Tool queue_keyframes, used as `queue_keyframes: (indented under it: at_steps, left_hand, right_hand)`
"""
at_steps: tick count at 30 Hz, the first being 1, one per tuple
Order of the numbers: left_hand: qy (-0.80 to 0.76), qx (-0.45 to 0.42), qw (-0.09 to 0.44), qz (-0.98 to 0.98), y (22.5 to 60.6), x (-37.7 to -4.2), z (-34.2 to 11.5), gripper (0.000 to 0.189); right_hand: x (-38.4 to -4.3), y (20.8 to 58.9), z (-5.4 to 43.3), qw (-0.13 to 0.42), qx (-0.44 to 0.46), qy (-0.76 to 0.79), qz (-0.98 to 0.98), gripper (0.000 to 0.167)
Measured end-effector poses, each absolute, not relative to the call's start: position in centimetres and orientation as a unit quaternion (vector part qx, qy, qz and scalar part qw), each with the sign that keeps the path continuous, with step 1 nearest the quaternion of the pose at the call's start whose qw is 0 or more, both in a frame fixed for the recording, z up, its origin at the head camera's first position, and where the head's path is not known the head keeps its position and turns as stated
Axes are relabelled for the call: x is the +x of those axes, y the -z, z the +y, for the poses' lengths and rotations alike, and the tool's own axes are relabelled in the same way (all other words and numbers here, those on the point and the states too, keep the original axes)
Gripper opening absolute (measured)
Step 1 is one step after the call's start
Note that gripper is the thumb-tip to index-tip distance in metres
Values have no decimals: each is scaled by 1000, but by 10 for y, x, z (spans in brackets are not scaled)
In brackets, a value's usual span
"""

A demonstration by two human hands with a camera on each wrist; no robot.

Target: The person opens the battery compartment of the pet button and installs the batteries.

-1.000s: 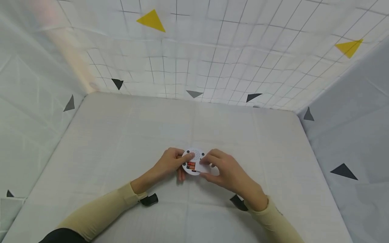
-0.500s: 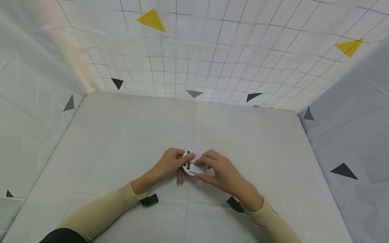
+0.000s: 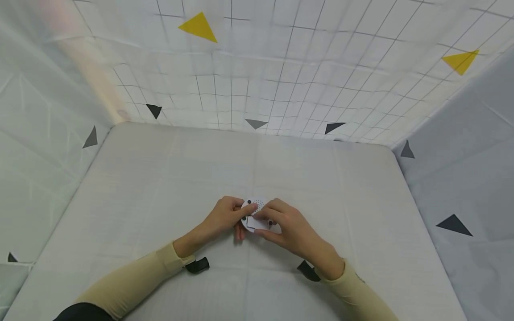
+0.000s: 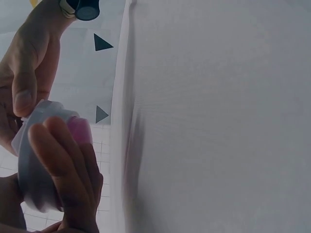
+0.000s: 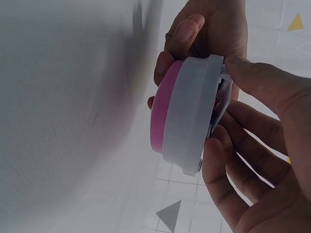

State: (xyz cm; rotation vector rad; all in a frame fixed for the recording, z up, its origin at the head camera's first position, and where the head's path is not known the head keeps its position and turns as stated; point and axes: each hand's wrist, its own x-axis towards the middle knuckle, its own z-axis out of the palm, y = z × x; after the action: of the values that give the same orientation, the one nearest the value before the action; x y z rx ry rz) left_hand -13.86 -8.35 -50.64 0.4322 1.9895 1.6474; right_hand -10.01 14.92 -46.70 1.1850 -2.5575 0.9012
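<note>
A round white device point(image 3: 259, 203) with speaker holes and small dark feet is held above the table, its underside toward the head camera. In the right wrist view its pink domed side point(image 5: 164, 114) faces the table. My left hand point(image 3: 221, 216) grips the device by its left edge, thumb across the holed face, fingers beneath. With thumb and fingers my right hand point(image 3: 295, 227) pinches a white rectangular battery cover point(image 3: 257, 223) over the battery recess. Seen from the right wrist, the cover stands tilted, with a gap along the device. No battery shows in the head view now.
A white-covered table point(image 3: 201, 169) lies under both hands. White sheet walls surround it, the back one point(image 3: 305, 84) gridded, with black, grey and yellow triangles stuck on. Dark camera mounts point(image 3: 197, 265) sit at both wrists.
My right hand has slid the battery cover leftward across the recess, hiding the red-orange batteries seen earlier. The left hand stays in place on the device.
</note>
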Motion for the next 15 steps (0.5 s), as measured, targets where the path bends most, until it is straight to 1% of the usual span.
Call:
queue_keyframes:
  at_steps: [7, 15]
  left_hand:
    - [-611, 158, 262, 730, 506, -138, -83, 44]
    - [-607, 157, 256, 736, 505, -138, -83, 44]
  right_hand:
    - [-102, 470, 148, 108, 401, -306, -857, 32]
    - [-102, 473, 147, 113, 394, -315, -856, 29]
